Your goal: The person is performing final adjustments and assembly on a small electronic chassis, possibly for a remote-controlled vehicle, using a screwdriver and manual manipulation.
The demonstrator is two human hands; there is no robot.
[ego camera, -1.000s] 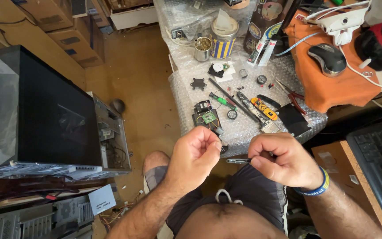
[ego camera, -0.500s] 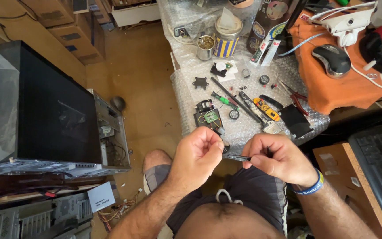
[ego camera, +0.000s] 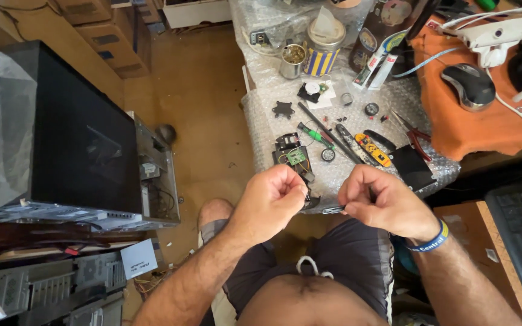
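Small dark part (ego camera: 311, 201) pinched in closed left hand (ego camera: 271, 202); right hand (ego camera: 382, 202), at three o'clock, grips a thin metal tool (ego camera: 333, 209).

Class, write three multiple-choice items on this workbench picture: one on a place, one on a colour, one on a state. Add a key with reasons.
1. Where does the computer mouse lie?
A. on the orange cloth
B. on the floor
C. on the black case

2. What colour is the wristband on the right hand?
A. red
B. blue
C. white

3. How are the two hands?
A. both flat and open on the bench
B. left hand closed in a loose fist, right pinching a small dark part
C. both hidden

Key:
1 A, the mouse sits on the orange cloth at the right of the bench.
2 B, the band round the right wrist is blue.
3 B, the left hand's fingers are curled shut and the right hand's fingertips hold a small part above the lap.
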